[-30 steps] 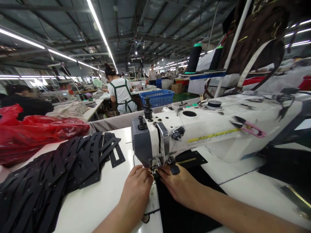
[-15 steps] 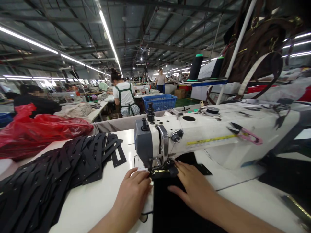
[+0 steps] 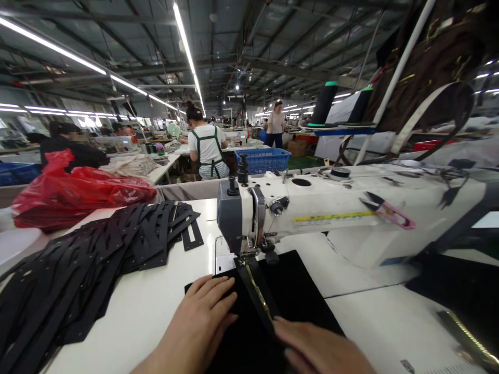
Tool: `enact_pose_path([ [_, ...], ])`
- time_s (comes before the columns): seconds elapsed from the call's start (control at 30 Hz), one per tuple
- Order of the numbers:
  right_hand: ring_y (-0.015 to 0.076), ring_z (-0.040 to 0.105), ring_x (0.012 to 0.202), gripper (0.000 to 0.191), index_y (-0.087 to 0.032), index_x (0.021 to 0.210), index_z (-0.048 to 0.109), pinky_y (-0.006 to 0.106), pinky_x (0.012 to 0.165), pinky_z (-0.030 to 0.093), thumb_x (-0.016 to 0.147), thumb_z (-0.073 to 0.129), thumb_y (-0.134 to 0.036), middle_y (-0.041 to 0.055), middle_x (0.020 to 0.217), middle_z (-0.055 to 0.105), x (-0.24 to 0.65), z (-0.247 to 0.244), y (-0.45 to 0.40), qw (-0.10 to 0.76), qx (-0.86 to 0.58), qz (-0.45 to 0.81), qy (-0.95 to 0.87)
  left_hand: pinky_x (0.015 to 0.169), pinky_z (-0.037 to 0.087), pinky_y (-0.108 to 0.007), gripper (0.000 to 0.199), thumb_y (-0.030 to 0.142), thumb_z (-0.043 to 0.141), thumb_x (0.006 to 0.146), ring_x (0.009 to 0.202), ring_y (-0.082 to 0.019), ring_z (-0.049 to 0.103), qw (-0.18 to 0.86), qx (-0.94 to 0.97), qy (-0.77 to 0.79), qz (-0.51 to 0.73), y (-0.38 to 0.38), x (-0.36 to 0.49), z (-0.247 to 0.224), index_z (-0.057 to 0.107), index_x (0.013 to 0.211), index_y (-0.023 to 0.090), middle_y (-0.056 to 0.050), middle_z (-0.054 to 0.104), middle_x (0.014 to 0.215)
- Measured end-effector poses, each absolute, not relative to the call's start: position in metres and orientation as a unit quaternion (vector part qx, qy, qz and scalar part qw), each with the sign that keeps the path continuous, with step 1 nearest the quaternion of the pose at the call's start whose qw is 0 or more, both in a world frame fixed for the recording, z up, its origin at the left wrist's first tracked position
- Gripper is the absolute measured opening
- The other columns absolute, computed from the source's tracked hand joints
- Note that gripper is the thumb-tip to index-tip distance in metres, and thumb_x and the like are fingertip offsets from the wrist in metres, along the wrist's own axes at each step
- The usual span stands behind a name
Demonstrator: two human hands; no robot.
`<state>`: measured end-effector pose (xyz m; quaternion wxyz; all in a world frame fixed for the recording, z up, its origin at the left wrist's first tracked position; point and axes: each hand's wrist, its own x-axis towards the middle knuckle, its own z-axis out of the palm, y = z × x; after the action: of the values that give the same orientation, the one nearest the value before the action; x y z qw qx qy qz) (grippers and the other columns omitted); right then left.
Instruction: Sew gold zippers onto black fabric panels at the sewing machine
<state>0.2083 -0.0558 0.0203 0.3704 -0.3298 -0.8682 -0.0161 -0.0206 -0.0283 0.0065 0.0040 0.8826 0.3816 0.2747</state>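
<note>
Dial as the wearer sees it, 12 o'clock pointing away.

Zipper strip [image 3: 258, 289], gold-toothed on black tape, lies over the black fabric panel [image 3: 302, 293], between the two hands. Long axis runs 11 to 5 o'clock; the far end meets the presser foot [image 3: 247, 255] of the sewing machine [image 3: 268, 205]. Whether it is clamped there, cannot tell.

Right hand [image 3: 312, 343] is nearer: its fingertips touch the strip's near end, the strip's middle lying at 10 o'clock from it. Left hand [image 3: 202, 311] has the strip at 2 to 3 o'clock, a little apart.

Pose, left: palm down on the panel, fingers nearly together and extended toward 1 o'clock, holding nothing. Pose, right: low, fingers toward 10 o'clock, partly cut by the lower edge of view; pinch or mere contact, cannot tell.

Nearby: black cut pieces [image 3: 128, 234] heaped at 10 o'clock from the left hand; pink-handled snips [image 3: 395, 214] on the machine arm, 1 o'clock from the right.
</note>
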Motion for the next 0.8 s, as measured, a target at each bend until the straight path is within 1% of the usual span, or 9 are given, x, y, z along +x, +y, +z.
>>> enact_pose_path([
  [0.07,0.0102,0.065,0.064,0.024,-0.019,0.093,0.058,0.016,0.059,0.051,0.094,0.034,-0.019,-0.0009,0.074,0.067,0.21,0.049,-0.046,0.365,-0.406,0.055,-0.836,0.085,0.049,-0.045,0.027,0.021,0.049,0.084,0.105,-0.028,0.057,0.065,0.889,0.352,0.286,-0.034,-0.008,0.005,0.059,0.108,0.02,-0.01,0.061,0.114],
  [0.1,0.0102,0.062,0.055,0.025,-0.019,0.086,0.057,0.017,0.052,0.049,0.094,0.034,-0.019,-0.0018,0.066,0.064,0.21,0.061,-0.041,0.375,-0.406,0.042,-0.832,0.085,0.05,-0.041,0.029,0.022,0.051,0.083,0.105,-0.026,0.057,0.105,0.89,0.323,0.305,-0.037,0.0,0.006,0.058,0.111,0.02,-0.01,0.062,0.114],
  [0.17,0.0122,0.058,0.049,0.025,-0.017,0.081,0.056,0.021,0.046,0.045,0.093,0.034,-0.017,-0.0001,0.059,0.06,0.209,0.077,-0.032,0.385,-0.377,-0.049,-0.841,0.084,0.051,-0.03,0.027,0.021,0.052,0.083,0.099,-0.02,0.061,0.183,0.874,0.282,0.352,-0.041,0.013,0.013,0.057,0.11,0.021,-0.007,0.064,0.109],
  [0.23,0.0138,0.056,0.048,0.024,-0.013,0.083,0.056,0.024,0.046,0.042,0.091,0.034,-0.013,0.0027,0.059,0.059,0.206,0.081,-0.026,0.384,-0.33,-0.149,-0.849,0.082,0.05,-0.027,0.021,0.014,0.051,0.083,0.094,-0.017,0.061,0.201,0.839,0.313,0.396,-0.038,0.019,0.022,0.059,0.102,0.021,-0.006,0.065,0.103],
  [0.43,0.013,0.047,0.047,0.016,-0.012,0.086,0.054,0.027,0.048,0.035,0.091,0.039,-0.011,0.0015,0.058,0.056,0.204,0.068,-0.022,0.374,-0.279,-0.225,-0.856,0.077,0.048,-0.036,0.021,0.013,0.06,0.08,0.087,-0.021,0.058,0.088,0.838,0.319,0.435,-0.011,0.014,0.033,0.057,0.1,0.02,-0.006,0.065,0.094],
  [0.53,0.0133,0.046,0.049,0.015,-0.011,0.087,0.055,0.028,0.048,0.033,0.091,0.04,-0.012,0.0009,0.058,0.054,0.205,0.067,-0.021,0.37,-0.279,-0.228,-0.857,0.071,0.048,-0.034,0.011,0.017,0.062,0.079,0.08,-0.021,0.058,0.064,0.837,0.33,0.432,-0.003,0.017,0.03,0.057,0.089,0.02,-0.004,0.065,0.086],
  [0.63,0.0138,0.046,0.049,0.018,-0.012,0.083,0.055,0.029,0.048,0.032,0.09,0.039,-0.011,0.0007,0.058,0.053,0.204,0.07,-0.017,0.366,-0.275,-0.228,-0.859,0.067,0.048,-0.031,0.003,0.017,0.056,0.082,0.076,-0.019,0.059,0.037,0.841,0.337,0.422,-0.001,0.02,0.029,0.056,0.083,0.02,-0.004,0.064,0.083],
  [0.73,0.0144,0.047,0.048,0.023,-0.013,0.077,0.058,0.031,0.046,0.033,0.089,0.038,-0.01,0.0008,0.056,0.052,0.2,0.073,-0.014,0.356,-0.262,-0.251,-0.861,0.064,0.05,-0.028,0.011,0.015,0.046,0.086,0.074,-0.017,0.061,-0.025,0.858,0.31,0.409,0.0,0.02,0.032,0.054,0.09,0.02,-0.005,0.064,0.086],
  [0.8,0.0149,0.048,0.048,0.023,-0.013,0.074,0.06,0.031,0.045,0.035,0.086,0.041,-0.01,0.0011,0.054,0.053,0.197,0.071,-0.017,0.364,-0.251,-0.304,-0.844,0.058,0.05,-0.026,0.013,0.014,0.04,0.087,0.066,-0.016,0.061,-0.063,0.869,0.289,0.396,0.003,0.017,0.035,0.052,0.088,0.02,-0.004,0.064,0.079],
])
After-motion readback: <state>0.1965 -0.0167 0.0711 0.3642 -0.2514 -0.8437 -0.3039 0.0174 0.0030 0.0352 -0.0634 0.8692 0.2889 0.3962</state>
